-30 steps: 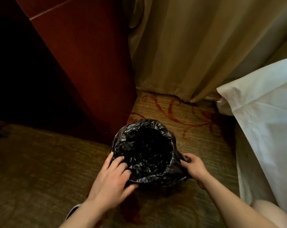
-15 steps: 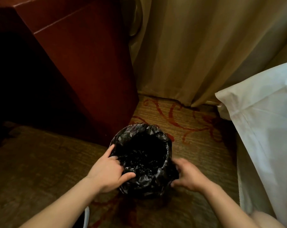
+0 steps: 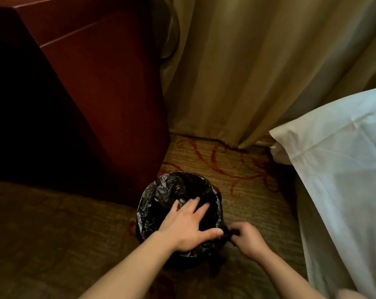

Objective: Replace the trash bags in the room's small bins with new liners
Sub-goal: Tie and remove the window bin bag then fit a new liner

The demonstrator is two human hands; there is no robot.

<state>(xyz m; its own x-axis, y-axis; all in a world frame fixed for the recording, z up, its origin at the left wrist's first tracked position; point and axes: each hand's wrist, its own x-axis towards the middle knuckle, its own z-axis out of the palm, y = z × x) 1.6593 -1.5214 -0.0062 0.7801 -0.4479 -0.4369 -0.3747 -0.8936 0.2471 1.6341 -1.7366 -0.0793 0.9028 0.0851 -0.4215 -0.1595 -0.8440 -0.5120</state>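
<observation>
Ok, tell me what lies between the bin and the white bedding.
Only bare carpet with red swirls lies between the bin and the bedding, as the head view shows.

The floor is olive carpet with red scrolls. A bin with a black liner stands on it, under the left hand and just left of the right hand. Beyond the left hand stands a red-brown cabinet. A curtain meets the floor beyond the right hand, and a white-sheeted bed stands to that hand's right.
</observation>
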